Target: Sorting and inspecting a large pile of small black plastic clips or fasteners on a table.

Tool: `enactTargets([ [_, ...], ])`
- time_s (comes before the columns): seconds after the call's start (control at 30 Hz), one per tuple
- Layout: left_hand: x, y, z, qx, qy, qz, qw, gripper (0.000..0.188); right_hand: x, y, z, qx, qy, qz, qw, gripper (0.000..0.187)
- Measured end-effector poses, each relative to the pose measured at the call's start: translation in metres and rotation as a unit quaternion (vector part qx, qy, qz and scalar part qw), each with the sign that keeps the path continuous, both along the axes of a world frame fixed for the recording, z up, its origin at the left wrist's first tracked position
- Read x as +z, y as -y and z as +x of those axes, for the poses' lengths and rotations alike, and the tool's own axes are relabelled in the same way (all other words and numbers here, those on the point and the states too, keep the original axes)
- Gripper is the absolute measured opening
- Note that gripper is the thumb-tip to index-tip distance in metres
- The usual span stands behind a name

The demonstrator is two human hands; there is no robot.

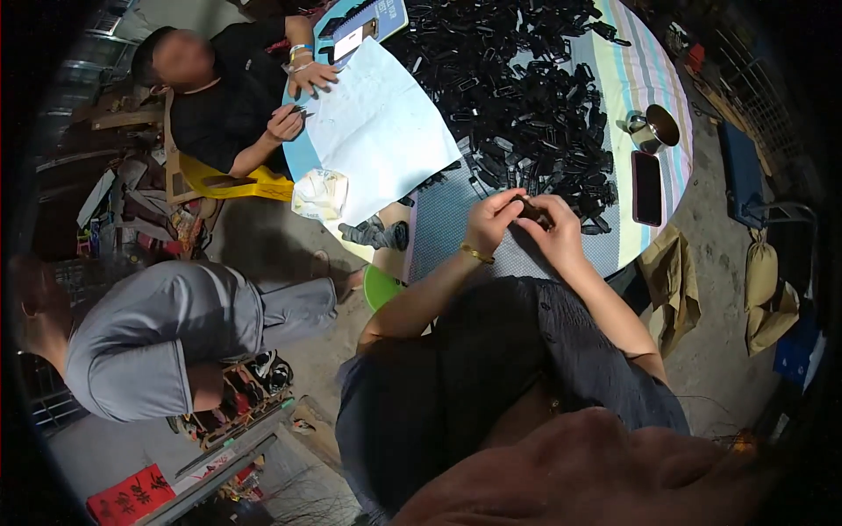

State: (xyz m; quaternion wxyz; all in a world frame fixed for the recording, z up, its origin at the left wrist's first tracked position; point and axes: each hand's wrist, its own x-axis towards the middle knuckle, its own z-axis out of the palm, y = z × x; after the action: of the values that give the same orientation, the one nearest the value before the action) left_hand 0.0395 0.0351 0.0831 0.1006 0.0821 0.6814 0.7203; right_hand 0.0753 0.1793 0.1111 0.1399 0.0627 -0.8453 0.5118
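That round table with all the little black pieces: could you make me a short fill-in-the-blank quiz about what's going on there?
1. Both hands, left hand and right hand, hold one small dark piece over the ____ table.
2. The left wrist wears a ____ bracelet.
3. Beside the dark phone stands a ____ cup.
4. The pile of parts is ____ in colour.

Missing words: round; gold; metal; black

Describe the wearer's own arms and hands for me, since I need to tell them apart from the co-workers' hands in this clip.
Both forearms are bare, with no gloves and no long sleeves. The left hand has a thin gold-coloured bracelet at the wrist. The right hand shows no bracelet or watch. A dark, finely patterned garment covers the upper arms and lap. Rings are too small to tell.
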Motion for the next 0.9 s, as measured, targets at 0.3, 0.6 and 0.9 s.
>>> enactTargets([
  [0.3,0.011,0.012,-0.001,-0.129,-0.057,-0.017,0.99,0.025,-0.013,-0.013,0.01,0.081,0.135,-0.025,0.987,0.022],
  [0.6,-0.055,0.02,0.009,-0.199,0.025,-0.1,0.975,0.025,-0.013,-0.036,0.003,0.221,0.315,0.171,0.907,0.032],
  [0.9,-0.076,0.002,-0.002,-0.229,-0.218,-0.318,0.894,0.029,-0.059,-0.112,-0.063,-0.101,-0.006,0.257,0.961,0.015],
])
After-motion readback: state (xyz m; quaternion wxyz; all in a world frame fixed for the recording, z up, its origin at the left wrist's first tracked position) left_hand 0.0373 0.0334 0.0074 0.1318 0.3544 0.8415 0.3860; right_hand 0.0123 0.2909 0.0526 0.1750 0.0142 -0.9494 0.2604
